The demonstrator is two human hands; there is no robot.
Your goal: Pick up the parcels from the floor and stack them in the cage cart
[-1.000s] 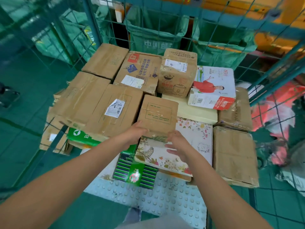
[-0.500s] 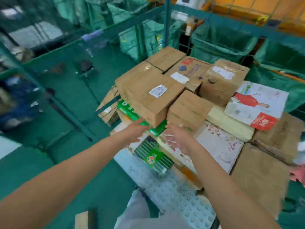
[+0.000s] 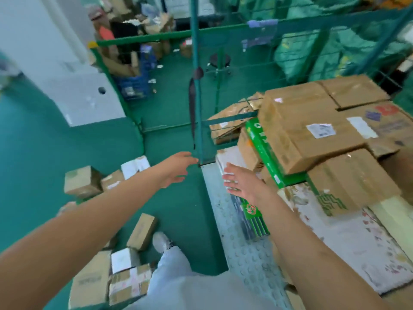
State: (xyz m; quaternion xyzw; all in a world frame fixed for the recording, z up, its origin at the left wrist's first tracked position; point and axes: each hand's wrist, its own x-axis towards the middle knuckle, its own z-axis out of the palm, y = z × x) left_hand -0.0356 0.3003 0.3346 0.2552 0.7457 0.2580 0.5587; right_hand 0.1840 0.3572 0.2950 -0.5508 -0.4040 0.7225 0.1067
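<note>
The green cage cart stands at the right, its studded floor plate partly bare. Stacked cardboard parcels fill it, among them a large labelled brown box, a smaller brown box and a flat floral box. Loose parcels lie on the green floor at the lower left, including a brown box, a slim brown box and a taped box. My left hand hovers empty, fingers relaxed, near the cart's corner post. My right hand is empty with fingers spread above the cart's front edge.
A white pillar base stands at the left. Beyond the cart lie another wire cage with cardboard, a black stool and green mail sacks. My white shoe is on the floor beside the parcels.
Both hands have let go of the small brown box on the stack and drawn back from it. The view has swung left, bringing the floor parcels into sight.
</note>
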